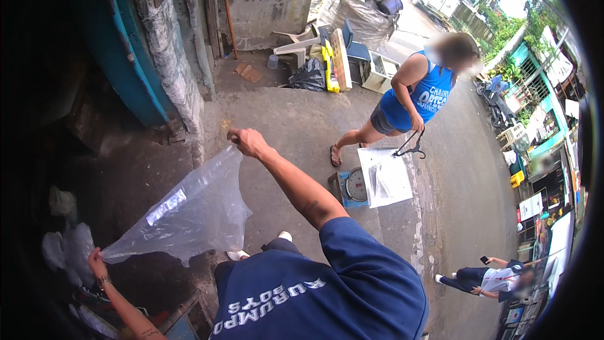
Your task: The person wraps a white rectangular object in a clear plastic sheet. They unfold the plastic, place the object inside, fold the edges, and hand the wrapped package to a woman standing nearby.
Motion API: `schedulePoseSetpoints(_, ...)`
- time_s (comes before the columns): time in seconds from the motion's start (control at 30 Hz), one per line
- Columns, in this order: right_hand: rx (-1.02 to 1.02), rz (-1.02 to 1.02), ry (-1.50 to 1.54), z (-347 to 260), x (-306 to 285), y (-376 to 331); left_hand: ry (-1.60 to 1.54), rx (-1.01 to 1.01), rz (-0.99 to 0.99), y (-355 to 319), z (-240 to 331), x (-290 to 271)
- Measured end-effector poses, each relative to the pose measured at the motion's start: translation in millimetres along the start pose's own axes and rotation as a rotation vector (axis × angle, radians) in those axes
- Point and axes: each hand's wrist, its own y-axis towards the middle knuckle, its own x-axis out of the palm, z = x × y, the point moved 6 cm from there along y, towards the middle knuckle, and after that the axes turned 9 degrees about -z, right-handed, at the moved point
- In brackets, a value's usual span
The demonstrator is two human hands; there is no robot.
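A clear plastic bag is stretched out slantwise in front of my body, its lower edge hanging loose. My right hand, arm reaching forward, is closed on its upper corner. Low at the left, my left hand pinches the opposite corner. A bright patch of glare or print shows on the plastic. Beyond my right arm a blue dial scale stands on the ground, partly covered by a flat white sheet or tray.
A person in a blue tank top stands by the scale holding a black hanger. Chairs, a black garbage bag and large sacks lie ahead. A concrete post rises at left. Another person holds a phone at right.
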Motion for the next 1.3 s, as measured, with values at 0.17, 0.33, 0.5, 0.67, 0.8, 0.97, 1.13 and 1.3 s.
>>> schedulePoseSetpoints(0.17, -0.473, 0.918, 0.012, -132.1, -151.1, -31.8, 0.408, 0.457, 1.062, -9.6, 158.0, -163.4)
schedulePoseSetpoints(0.33, 0.25, -0.268, -0.216, 7.8, 36.5, -151.1, 0.361, -0.178, -0.369, -71.5, 98.5, 134.8)
schedulePoseSetpoints(0.5, 0.743, -0.205, 0.198, 140.5, 134.7, -258.4, 0.008, -0.179, -0.695, -52.3, 123.2, 287.8)
schedulePoseSetpoints(0.67, 0.511, 0.354, 0.399, 126.8, 53.9, -238.4, -0.169, -0.057, -0.725, -0.6, 224.6, 229.5)
schedulePoseSetpoints(0.8, 0.658, 0.584, 0.507, 126.4, -4.4, -268.6, -0.42, 0.039, -0.658, 64.3, 281.9, 145.9)
schedulePoseSetpoints(0.97, 0.425, 0.921, 0.731, 110.9, -33.6, -321.2, -0.747, -0.015, -0.642, 123.3, 287.2, 167.0)
schedulePoseSetpoints(1.13, 0.438, 0.809, 0.909, 94.5, -24.4, -344.0, -0.85, -0.174, -0.626, 123.1, 238.8, 234.6)
schedulePoseSetpoints(1.3, 0.321, 0.925, 1.045, 93.1, -40.7, -355.6, -1.039, -0.001, -0.43, 139.6, 244.6, 185.8)
